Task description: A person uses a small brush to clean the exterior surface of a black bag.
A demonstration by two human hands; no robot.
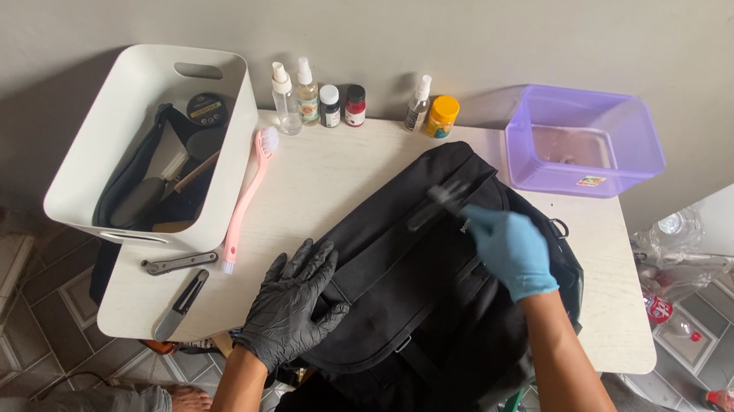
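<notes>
A black backpack (433,287) lies across the white table (311,187) and hangs over its near edge. My left hand (293,303), in a black glove, rests flat with fingers spread on the bag's lower left corner. In a blue glove, my right hand (509,250) presses on the upper part of the bag and grips a small dark tool (444,196), blurred, that looks like a brush.
A white bin (111,163) with brushes and a tin overhangs the table's left side. A pink long-handled brush (247,196), two dark metal tools (181,279), several small bottles (325,102) and a purple tub (587,139) stand around the bag. Tiled floor lies below.
</notes>
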